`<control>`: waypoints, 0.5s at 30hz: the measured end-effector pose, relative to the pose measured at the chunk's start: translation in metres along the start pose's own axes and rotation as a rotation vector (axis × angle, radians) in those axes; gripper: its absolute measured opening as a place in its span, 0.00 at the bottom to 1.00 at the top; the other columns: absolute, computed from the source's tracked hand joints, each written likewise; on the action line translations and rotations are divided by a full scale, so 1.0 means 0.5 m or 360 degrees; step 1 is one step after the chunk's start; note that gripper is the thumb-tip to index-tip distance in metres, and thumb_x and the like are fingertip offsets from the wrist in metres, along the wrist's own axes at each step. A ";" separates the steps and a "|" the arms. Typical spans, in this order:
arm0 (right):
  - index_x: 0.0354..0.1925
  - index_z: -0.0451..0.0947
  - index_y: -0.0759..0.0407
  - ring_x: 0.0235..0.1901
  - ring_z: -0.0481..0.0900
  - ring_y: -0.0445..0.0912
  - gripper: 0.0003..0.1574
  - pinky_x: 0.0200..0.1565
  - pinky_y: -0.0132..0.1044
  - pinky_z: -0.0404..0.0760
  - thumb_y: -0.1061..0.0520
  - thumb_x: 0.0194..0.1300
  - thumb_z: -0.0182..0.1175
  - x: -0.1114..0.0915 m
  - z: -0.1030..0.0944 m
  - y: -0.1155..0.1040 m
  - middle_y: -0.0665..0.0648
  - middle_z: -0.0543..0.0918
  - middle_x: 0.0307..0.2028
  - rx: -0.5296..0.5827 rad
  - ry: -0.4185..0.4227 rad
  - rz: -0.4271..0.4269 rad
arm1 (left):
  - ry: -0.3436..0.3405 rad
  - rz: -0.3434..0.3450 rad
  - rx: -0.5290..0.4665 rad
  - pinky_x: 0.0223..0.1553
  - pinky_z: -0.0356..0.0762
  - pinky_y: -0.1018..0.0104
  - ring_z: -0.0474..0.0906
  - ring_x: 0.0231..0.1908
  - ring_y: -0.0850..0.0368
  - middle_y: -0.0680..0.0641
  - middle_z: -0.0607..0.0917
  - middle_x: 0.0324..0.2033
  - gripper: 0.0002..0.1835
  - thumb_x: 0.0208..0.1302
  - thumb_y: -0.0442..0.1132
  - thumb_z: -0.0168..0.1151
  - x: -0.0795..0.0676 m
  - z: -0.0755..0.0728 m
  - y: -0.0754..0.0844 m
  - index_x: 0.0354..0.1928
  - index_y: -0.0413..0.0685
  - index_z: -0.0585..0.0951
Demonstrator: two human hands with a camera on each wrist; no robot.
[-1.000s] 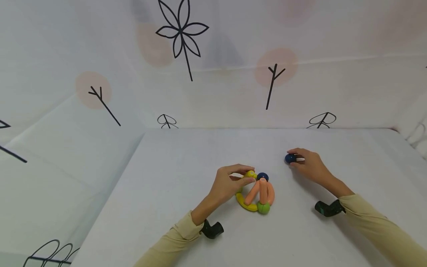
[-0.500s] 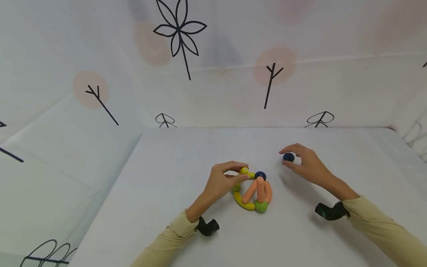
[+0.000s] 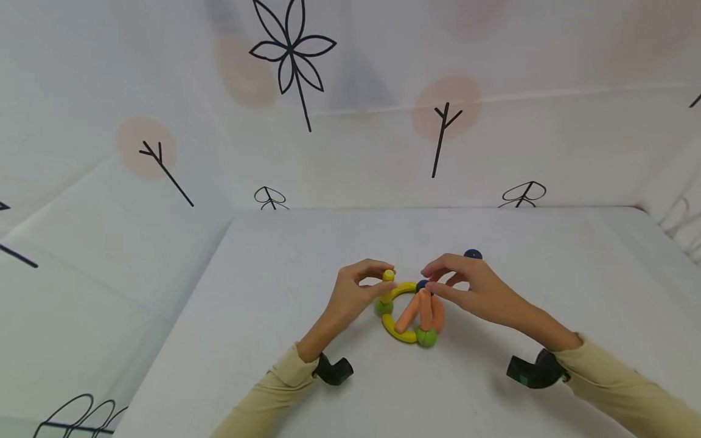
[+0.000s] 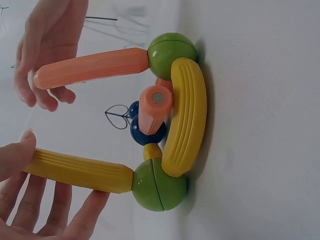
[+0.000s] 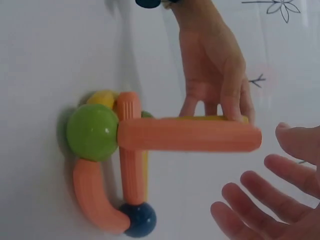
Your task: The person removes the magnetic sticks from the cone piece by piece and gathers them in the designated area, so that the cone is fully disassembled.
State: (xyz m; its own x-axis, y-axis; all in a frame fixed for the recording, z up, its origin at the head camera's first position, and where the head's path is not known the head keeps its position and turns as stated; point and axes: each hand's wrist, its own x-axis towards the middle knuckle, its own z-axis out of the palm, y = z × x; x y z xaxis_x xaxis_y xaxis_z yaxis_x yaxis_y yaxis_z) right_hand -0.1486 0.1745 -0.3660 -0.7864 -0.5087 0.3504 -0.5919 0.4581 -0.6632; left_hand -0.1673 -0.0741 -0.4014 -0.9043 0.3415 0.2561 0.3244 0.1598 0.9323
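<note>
My right hand (image 3: 476,295) has moved left, away from the loose blue ball (image 3: 473,253), and now floats over the toy. Starting at the left, my left hand (image 3: 353,298) reaches forward and pinches a yellow stick (image 4: 82,172) near its top, which stands on a green ball (image 4: 159,185). Next is the ring (image 3: 397,331) of curved bars and balls, flat on the bench (image 3: 285,274); it looks all joined. One orange stick (image 3: 407,313) slants across it; another orange stick (image 5: 195,135) stands upright. I think lifting the slanted one and adding the loose ball are left. My right hand holds nothing, its fingers loose and apart. The loose ball sits behind it.
</note>
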 end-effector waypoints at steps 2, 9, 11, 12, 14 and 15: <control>0.47 0.78 0.50 0.41 0.77 0.39 0.14 0.39 0.34 0.80 0.58 0.62 0.64 0.000 0.008 -0.009 0.43 0.81 0.41 0.0034 -0.0019 -0.0013 | 0.0005 0.0008 -0.0018 0.41 0.80 0.60 0.78 0.42 0.60 0.54 0.84 0.40 0.14 0.57 0.41 0.69 0.000 -0.003 -0.001 0.46 0.49 0.83; 0.43 0.79 0.48 0.38 0.78 0.38 0.17 0.35 0.35 0.80 0.63 0.56 0.68 -0.004 0.028 -0.015 0.46 0.82 0.38 0.0103 -0.0002 -0.0136 | 0.0048 0.0040 -0.0040 0.44 0.78 0.56 0.79 0.42 0.58 0.50 0.84 0.40 0.15 0.56 0.36 0.69 -0.001 -0.012 -0.008 0.46 0.45 0.82; 0.42 0.79 0.48 0.37 0.78 0.38 0.17 0.34 0.34 0.80 0.64 0.55 0.68 -0.005 0.031 -0.014 0.48 0.83 0.37 0.0115 0.0009 -0.0163 | 0.0055 0.0035 -0.0045 0.45 0.78 0.58 0.79 0.43 0.57 0.49 0.83 0.40 0.15 0.56 0.35 0.69 -0.002 -0.017 -0.008 0.46 0.44 0.81; 0.41 0.79 0.48 0.37 0.78 0.38 0.16 0.34 0.34 0.80 0.64 0.55 0.68 -0.006 0.032 -0.014 0.49 0.83 0.36 0.0119 0.0012 -0.0172 | 0.0058 0.0040 -0.0047 0.45 0.78 0.57 0.79 0.43 0.56 0.48 0.83 0.41 0.15 0.56 0.34 0.69 -0.002 -0.019 -0.008 0.46 0.42 0.81; 0.40 0.79 0.48 0.37 0.78 0.38 0.16 0.34 0.34 0.81 0.64 0.55 0.68 -0.009 0.032 -0.016 0.49 0.83 0.36 0.0136 0.0006 -0.0162 | 0.0069 0.0058 -0.0056 0.47 0.77 0.54 0.79 0.43 0.53 0.44 0.83 0.41 0.15 0.56 0.32 0.68 -0.004 -0.026 0.000 0.46 0.38 0.81; 0.40 0.79 0.49 0.37 0.78 0.39 0.15 0.34 0.34 0.81 0.64 0.56 0.68 -0.010 0.032 -0.017 0.49 0.83 0.36 0.0136 0.0004 -0.0158 | 0.0072 0.0070 -0.0061 0.48 0.76 0.51 0.79 0.43 0.51 0.42 0.83 0.41 0.15 0.56 0.30 0.68 -0.006 -0.029 0.006 0.46 0.36 0.80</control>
State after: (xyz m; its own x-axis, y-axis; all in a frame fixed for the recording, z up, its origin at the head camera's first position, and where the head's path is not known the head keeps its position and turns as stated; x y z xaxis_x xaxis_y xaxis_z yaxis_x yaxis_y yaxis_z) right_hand -0.1365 0.1614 -0.3726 -0.7254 -0.5465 0.4185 -0.6494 0.3418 -0.6793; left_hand -0.1676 -0.0882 -0.3959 -0.9014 0.3051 0.3073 0.3538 0.1095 0.9289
